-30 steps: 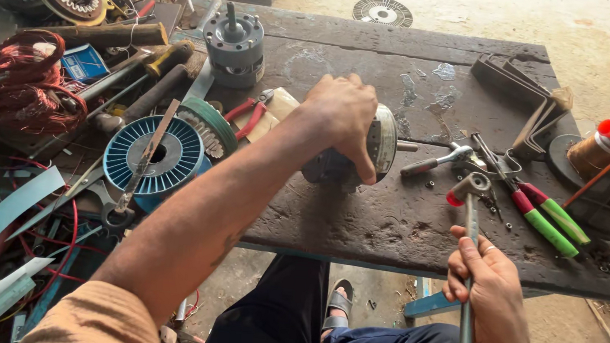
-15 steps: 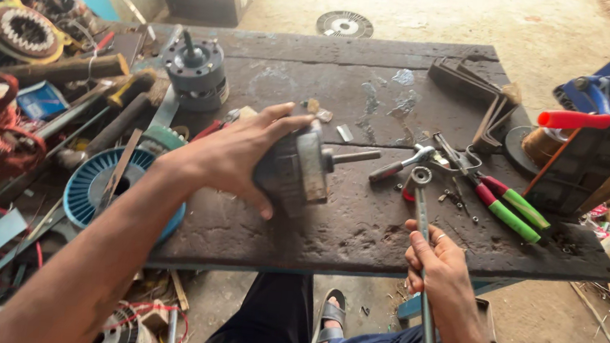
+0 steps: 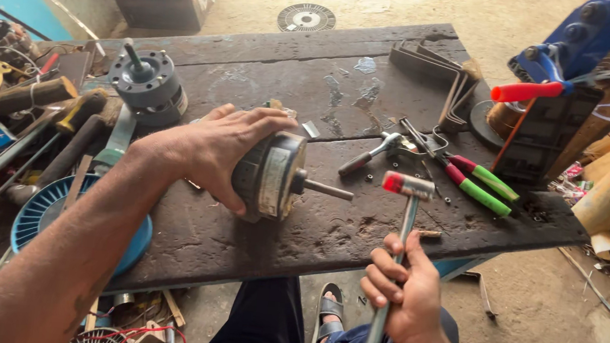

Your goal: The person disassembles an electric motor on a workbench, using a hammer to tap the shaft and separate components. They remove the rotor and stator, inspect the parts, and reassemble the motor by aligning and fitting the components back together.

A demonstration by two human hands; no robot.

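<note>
My left hand grips a small electric motor lying on its side on the dark wooden workbench, its steel shaft pointing right. A little to the right, my right hand holds the metal handle of a small hammer upright. The hammer's head, with one red face, hovers just right of the shaft tip without touching it.
A second grey motor stands upright at the back left. Pliers with red and green grips, a wrench and small nuts lie to the right. A blue fan part, hammers and wire coils crowd the left side. My legs show under the bench.
The motor has been laid with its shaft pointing right and drawn closer. My right hand now holds a hammer near the shaft instead of the earlier ring-ended tool.
</note>
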